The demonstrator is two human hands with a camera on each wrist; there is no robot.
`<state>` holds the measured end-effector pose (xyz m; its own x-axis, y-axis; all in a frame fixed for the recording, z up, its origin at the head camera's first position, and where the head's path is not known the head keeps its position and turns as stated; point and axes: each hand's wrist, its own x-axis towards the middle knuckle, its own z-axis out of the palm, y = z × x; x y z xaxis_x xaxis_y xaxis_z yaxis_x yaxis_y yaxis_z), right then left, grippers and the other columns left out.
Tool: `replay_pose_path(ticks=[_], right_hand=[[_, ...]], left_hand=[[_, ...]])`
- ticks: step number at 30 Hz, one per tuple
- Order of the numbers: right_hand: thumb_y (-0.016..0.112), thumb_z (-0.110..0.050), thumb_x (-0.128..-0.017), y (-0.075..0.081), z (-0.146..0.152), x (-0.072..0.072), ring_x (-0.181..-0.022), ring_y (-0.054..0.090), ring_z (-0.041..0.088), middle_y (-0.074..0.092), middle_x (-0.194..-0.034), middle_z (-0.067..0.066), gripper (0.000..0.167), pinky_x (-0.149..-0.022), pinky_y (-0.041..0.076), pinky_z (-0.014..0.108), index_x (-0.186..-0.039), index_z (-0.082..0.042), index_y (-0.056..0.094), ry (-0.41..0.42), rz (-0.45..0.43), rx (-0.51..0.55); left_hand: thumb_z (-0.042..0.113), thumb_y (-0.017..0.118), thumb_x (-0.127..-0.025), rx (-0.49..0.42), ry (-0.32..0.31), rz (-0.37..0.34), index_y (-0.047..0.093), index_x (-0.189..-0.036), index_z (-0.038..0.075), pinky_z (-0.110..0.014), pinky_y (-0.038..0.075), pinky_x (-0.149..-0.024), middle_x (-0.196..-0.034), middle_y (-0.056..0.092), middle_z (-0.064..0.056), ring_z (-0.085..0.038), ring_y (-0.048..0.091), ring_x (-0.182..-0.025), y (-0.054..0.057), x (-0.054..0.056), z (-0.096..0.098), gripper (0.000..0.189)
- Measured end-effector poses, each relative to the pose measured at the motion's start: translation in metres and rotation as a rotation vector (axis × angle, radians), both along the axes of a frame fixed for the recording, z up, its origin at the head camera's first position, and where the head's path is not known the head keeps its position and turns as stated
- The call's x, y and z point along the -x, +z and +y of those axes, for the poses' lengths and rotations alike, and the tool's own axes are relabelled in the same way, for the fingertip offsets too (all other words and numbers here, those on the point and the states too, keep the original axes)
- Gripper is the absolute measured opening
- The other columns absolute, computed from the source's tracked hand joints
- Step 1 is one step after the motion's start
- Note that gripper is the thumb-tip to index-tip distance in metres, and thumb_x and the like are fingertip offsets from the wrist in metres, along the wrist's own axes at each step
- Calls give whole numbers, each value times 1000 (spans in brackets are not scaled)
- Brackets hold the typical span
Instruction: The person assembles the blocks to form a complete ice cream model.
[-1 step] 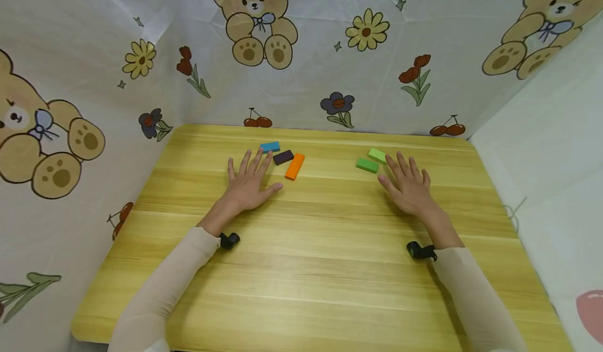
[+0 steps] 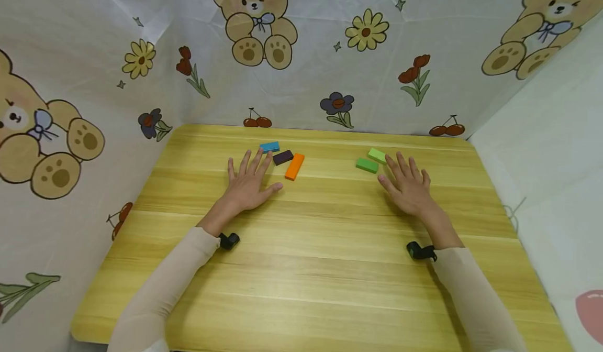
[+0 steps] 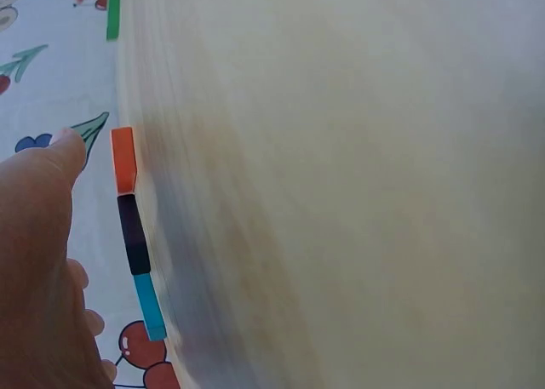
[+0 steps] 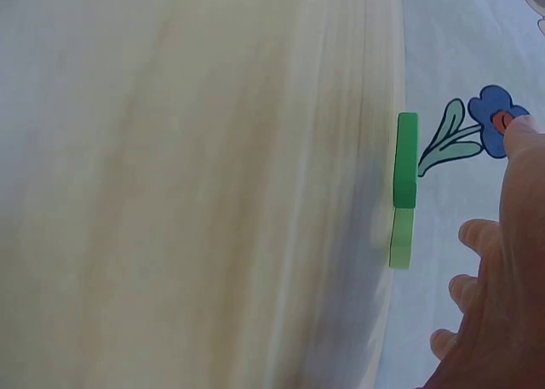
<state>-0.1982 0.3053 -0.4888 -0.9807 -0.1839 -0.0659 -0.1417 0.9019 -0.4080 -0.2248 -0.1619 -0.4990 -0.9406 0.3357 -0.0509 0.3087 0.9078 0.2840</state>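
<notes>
My left hand (image 2: 247,187) has its fingers spread and holds nothing. Its fingertips overlap the near edge of a blue block (image 2: 270,147) in the head view, but the left wrist view shows the hand raised apart from the blocks. To the right of that block lie a dark purple block (image 2: 283,157) and an orange block (image 2: 294,166). Fingers spread too, my right hand (image 2: 409,188) is also empty, just right of a light green block (image 2: 377,155) and a green block (image 2: 367,165). In the right wrist view, a gap separates it from the green block (image 4: 406,161).
A wood-grain table (image 2: 320,268) bears the flat blocks near its far edge. Behind it hangs a white cloth (image 2: 301,79) printed with bears and flowers. Each wrist carries a small black camera, one at the left wrist (image 2: 229,241) and one at the right wrist (image 2: 421,251).
</notes>
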Motion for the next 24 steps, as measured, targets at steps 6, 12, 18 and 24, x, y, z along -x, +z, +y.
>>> replay_pose_path(ticks=[6, 12, 18, 24], right_hand=[[27, -69, -111, -2, 3, -2, -168, -9, 51, -5, -184, 13, 79, -123, -9, 83, -176, -29, 3, -4, 2, 7], [27, -69, -111, -5, 6, -3, -168, -8, 50, -5, -184, 13, 79, -122, -7, 83, -176, -30, 3, -7, -11, 14], [29, -67, -112, -5, 6, -2, -168, -7, 50, -3, -184, 13, 78, -121, -1, 85, -176, -30, 5, 1, -5, 42], [40, -61, -112, -4, 6, 1, -167, -4, 53, 3, -183, 17, 78, -120, 4, 86, -176, -26, 12, 31, -2, 76]], left_hand=[[79, 39, -104, -1, 0, 7, 0, -176, 29, -80, -16, -124, -185, -4, -7, -43, -6, -170, 1, -2, 2, 96], [77, 40, -105, 6, -2, -7, 0, -176, 28, -79, -16, -125, -185, -5, -6, -43, -7, -170, 3, -3, 2, 95], [72, 44, -107, -19, -6, -9, 4, -176, 27, -79, -13, -126, -185, -2, -8, -42, -6, -170, 3, -4, 3, 92], [62, 50, -109, -78, -64, -4, 14, -176, 25, -79, -6, -127, -184, 3, -11, -44, -2, -170, 5, -2, 6, 84]])
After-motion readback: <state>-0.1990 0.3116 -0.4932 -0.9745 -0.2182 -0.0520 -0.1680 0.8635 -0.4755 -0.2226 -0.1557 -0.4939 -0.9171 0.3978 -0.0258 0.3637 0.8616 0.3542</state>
